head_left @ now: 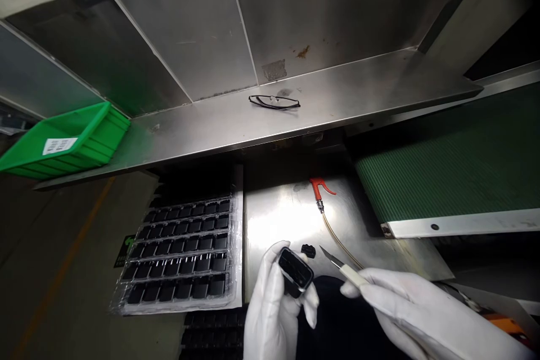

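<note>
Black part (296, 271) pinched in left hand (270, 304) grip; right hand (405, 306) grips knife (341, 267) (blade just beside).

Small black boxy part (296, 273), tilted, possibly hollow; slim pale-handled blade (342, 268) just beside it.

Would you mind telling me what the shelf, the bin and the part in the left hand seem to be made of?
Shelf: brushed stainless steel, judging by its grey sheen and dull reflections.
Bin: green moulded plastic, with ribbed walls and even colour.
Part in the left hand: probably black plastic, with a semi-gloss highlight on its face.
</note>
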Action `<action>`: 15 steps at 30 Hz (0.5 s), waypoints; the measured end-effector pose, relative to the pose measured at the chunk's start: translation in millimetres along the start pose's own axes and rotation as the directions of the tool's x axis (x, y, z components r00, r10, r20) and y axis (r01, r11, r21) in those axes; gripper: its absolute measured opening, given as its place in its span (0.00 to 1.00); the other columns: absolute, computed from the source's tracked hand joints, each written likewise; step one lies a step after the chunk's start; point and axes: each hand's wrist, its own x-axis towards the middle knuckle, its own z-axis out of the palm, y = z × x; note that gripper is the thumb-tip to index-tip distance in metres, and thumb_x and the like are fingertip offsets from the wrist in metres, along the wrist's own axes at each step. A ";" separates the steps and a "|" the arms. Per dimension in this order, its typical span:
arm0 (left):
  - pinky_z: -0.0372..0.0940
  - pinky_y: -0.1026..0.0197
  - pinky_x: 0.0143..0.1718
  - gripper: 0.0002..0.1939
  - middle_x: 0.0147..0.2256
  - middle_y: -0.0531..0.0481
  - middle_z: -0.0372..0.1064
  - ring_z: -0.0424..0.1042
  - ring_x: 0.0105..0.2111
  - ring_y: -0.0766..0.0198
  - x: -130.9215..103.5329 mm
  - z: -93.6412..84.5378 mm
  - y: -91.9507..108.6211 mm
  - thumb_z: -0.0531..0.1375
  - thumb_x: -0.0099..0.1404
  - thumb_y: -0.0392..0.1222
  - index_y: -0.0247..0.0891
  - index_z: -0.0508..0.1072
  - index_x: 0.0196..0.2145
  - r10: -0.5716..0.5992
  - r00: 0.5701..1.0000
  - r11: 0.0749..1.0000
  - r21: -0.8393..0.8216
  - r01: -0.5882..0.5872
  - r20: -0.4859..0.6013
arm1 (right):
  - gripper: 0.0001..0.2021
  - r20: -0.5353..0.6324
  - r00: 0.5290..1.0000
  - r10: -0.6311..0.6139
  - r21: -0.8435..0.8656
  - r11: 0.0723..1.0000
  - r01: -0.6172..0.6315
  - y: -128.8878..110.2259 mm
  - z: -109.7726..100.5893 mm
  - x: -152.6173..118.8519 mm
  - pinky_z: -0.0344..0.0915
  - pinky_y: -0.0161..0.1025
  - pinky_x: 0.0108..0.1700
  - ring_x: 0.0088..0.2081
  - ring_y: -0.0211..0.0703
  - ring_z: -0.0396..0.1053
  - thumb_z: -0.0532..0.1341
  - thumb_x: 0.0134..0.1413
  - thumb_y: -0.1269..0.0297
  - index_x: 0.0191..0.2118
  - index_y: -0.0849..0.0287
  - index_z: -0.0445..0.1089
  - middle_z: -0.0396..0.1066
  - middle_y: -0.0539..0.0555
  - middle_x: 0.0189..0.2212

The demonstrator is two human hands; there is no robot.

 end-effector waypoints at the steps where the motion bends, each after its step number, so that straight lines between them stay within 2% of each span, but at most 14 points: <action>1: 0.61 0.62 0.22 0.29 0.37 0.43 0.76 0.69 0.23 0.64 5.5 -5.9 -0.5 0.60 0.70 0.58 0.39 0.65 0.61 0.007 1.000 0.995 0.100 -0.004 -0.029 | 0.35 0.023 0.999 0.030 0.000 1.000 -0.030 -2.7 -1.3 3.1 0.75 0.49 0.52 0.47 0.61 0.74 0.54 0.62 0.28 0.55 0.52 0.76 0.75 0.61 0.41; 3: 0.66 0.58 0.31 0.29 0.39 0.42 0.77 0.74 0.29 0.59 24.3 -22.3 -4.3 0.62 0.69 0.57 0.39 0.67 0.61 0.083 0.990 0.925 0.377 -0.036 -0.111 | 0.37 0.080 0.992 0.094 -0.008 0.996 -0.093 -5.7 -6.8 12.9 0.76 0.47 0.35 0.30 0.58 0.74 0.52 0.61 0.26 0.49 0.57 0.78 0.73 0.60 0.28; 4: 0.69 0.55 0.39 0.26 0.42 0.41 0.77 0.76 0.37 0.55 36.6 -31.9 -7.9 0.64 0.68 0.54 0.39 0.71 0.59 0.152 0.978 0.853 0.518 -0.056 -0.144 | 0.38 0.110 0.985 0.133 -0.016 0.991 -0.132 -5.9 -10.5 19.1 0.72 0.45 0.27 0.22 0.55 0.70 0.52 0.60 0.26 0.44 0.60 0.79 0.68 0.59 0.21; 6: 0.64 0.50 0.55 0.19 0.52 0.38 0.75 0.72 0.54 0.47 62.1 -49.6 -17.4 0.67 0.65 0.48 0.38 0.77 0.51 0.261 0.952 0.709 0.701 -0.077 -0.160 | 0.39 0.171 0.963 0.209 -0.038 0.978 -0.205 -4.6 -17.4 30.8 0.64 0.41 0.18 0.14 0.50 0.61 0.53 0.58 0.26 0.34 0.63 0.78 0.59 0.55 0.13; 7: 0.62 0.49 0.58 0.17 0.53 0.37 0.75 0.69 0.58 0.45 72.4 -56.1 -22.3 0.68 0.64 0.46 0.37 0.78 0.48 0.269 0.951 0.672 0.737 -0.073 -0.150 | 0.38 0.203 0.950 0.236 -0.044 0.972 -0.232 -3.3 -19.6 34.7 0.60 0.40 0.16 0.12 0.49 0.59 0.53 0.57 0.26 0.31 0.63 0.77 0.56 0.54 0.11; 8: 0.63 0.49 0.56 0.16 0.51 0.36 0.75 0.70 0.56 0.44 79.5 -60.1 -26.4 0.67 0.64 0.46 0.36 0.78 0.46 0.241 0.960 0.663 0.746 -0.057 -0.140 | 0.38 0.222 0.944 0.245 -0.040 0.969 -0.242 -1.7 -20.5 36.3 0.58 0.39 0.15 0.12 0.48 0.57 0.53 0.56 0.26 0.29 0.63 0.76 0.54 0.53 0.11; 10: 0.68 0.51 0.43 0.18 0.42 0.39 0.77 0.75 0.41 0.49 81.3 -59.5 -29.7 0.65 0.66 0.50 0.35 0.77 0.48 0.119 0.985 0.721 0.693 -0.001 -0.123 | 0.38 0.211 0.955 0.209 -0.003 0.977 -0.213 2.2 -17.7 32.1 0.58 0.36 0.16 0.13 0.45 0.58 0.52 0.59 0.26 0.31 0.61 0.75 0.58 0.52 0.13; 12: 0.66 0.57 0.31 0.24 0.34 0.46 0.75 0.71 0.28 0.59 67.7 -48.4 -25.2 0.62 0.68 0.57 0.36 0.74 0.52 0.003 0.998 0.808 0.588 0.038 -0.069 | 0.35 0.145 0.982 0.122 0.033 0.991 -0.128 6.1 -10.4 20.3 0.60 0.33 0.19 0.16 0.41 0.61 0.51 0.64 0.29 0.35 0.60 0.75 0.62 0.52 0.17; 15: 0.57 0.63 0.24 0.28 0.22 0.55 0.66 0.60 0.20 0.67 35.5 -22.3 -10.3 0.56 0.71 0.63 0.37 0.70 0.55 -0.066 0.997 0.921 0.388 0.043 0.047 | 0.28 0.034 0.999 0.009 0.013 1.000 -0.009 6.9 0.1 0.9 0.62 0.28 0.21 0.20 0.39 0.65 0.52 0.70 0.37 0.38 0.57 0.74 0.64 0.50 0.19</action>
